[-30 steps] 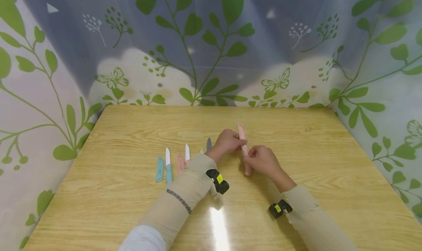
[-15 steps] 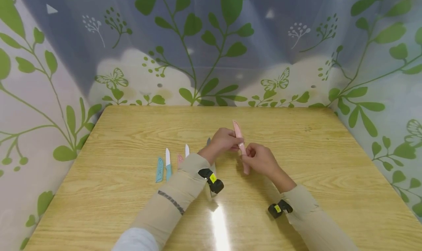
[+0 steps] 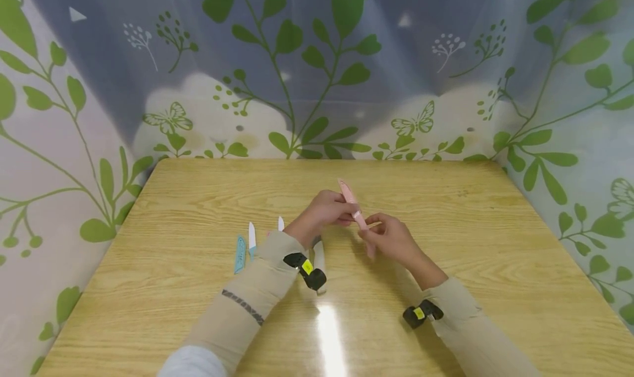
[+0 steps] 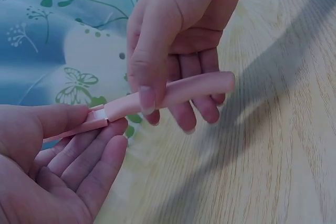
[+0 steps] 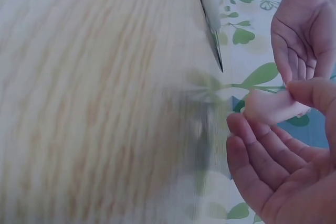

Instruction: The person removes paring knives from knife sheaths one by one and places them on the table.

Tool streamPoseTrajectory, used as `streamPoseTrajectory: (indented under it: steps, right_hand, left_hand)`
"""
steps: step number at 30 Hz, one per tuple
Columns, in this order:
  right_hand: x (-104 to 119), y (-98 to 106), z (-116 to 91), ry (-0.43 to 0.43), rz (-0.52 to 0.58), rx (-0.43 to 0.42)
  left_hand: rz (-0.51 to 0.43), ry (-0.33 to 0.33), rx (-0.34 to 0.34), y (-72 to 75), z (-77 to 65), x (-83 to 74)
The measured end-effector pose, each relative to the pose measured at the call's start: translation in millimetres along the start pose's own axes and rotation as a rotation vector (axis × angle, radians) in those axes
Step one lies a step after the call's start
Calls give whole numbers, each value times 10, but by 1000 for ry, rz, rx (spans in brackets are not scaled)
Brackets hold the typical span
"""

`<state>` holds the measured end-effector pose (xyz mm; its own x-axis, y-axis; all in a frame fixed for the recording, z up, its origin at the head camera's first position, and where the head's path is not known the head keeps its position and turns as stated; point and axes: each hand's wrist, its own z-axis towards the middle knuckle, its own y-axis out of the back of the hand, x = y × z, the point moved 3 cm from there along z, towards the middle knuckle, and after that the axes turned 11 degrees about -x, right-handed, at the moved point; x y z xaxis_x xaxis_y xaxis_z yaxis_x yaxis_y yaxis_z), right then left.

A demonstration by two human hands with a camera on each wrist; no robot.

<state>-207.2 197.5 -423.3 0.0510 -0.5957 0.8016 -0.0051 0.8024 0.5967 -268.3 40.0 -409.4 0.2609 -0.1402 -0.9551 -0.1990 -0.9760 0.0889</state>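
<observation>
A pink knife in a pink sheath (image 3: 345, 190) is held aslant above the table between both hands. My left hand (image 3: 324, 207) pinches the sheath near its mouth. The knife's handle (image 4: 197, 87) is pinched by my right hand (image 3: 396, 238) between thumb and fingers. In the left wrist view a short pale strip shows at the sheath's mouth, beside the handle; most of the blade is hidden. Behind my left forearm lies a knife with a whitish handle (image 3: 319, 258), its dark blade mostly covered by the hand.
On the wooden table (image 3: 470, 228), left of my arm, lie a blue-handled knife with a white blade (image 3: 252, 234) and a blue sheath (image 3: 240, 255). Another white blade (image 3: 280, 223) shows above my sleeve. A leaf-patterned curtain (image 3: 317, 91) hangs behind the table.
Both hands keep hold of the pink knife and sheath. My left hand has moved left, tilting the sheath's tip leftward. The whitish handle is more uncovered, the left-hand knives more covered.
</observation>
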Motion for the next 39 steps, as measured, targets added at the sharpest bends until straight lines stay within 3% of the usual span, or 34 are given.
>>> streamPoseTrajectory:
  steps: [8, 13, 22, 39]
  right_hand:
    - [93, 45, -51, -76, 163, 24]
    - [8, 5, -3, -73, 163, 11]
    - [59, -28, 5, -45, 178, -23]
    - [116, -55, 9, -5, 219, -41]
  left_hand:
    - [-20, 6, 20, 166, -35, 63]
    - [-56, 15, 16, 249, -57, 116]
    - [-118, 29, 13, 388, -102, 181]
    - [-108, 55, 37, 667, -228, 282]
